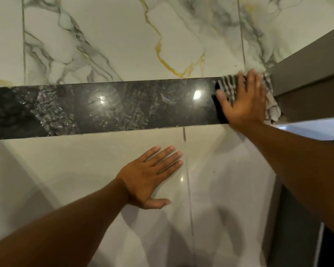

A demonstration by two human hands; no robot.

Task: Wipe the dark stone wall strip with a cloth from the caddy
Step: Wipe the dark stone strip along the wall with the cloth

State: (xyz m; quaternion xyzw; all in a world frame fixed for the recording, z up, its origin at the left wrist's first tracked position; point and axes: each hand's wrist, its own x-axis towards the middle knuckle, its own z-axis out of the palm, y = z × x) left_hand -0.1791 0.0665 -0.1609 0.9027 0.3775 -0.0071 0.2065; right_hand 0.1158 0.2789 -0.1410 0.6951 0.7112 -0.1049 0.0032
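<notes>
We are pressing the striped cloth [228,89] flat against the dark stone strip [108,106] with our right hand [243,101], fingers spread wide and palm down rather than closed around the fabric, at the strip's right end just beside the brown frame [305,74]. Our left hand [150,178] is lying open and empty on the pale tile [66,170] below the strip, bracing us against the wall. The strip is running level across the wall between the veined marble tile [114,39] above and the plain tile beneath, and it is showing swirled, wet-looking marks along its middle and left. To do this pass well, we are probably wanting to keep the palm's pressure even, hold the loose corner of cloth hanging at the right tucked under, and draw long overlapping strokes leftward through those marks.
</notes>
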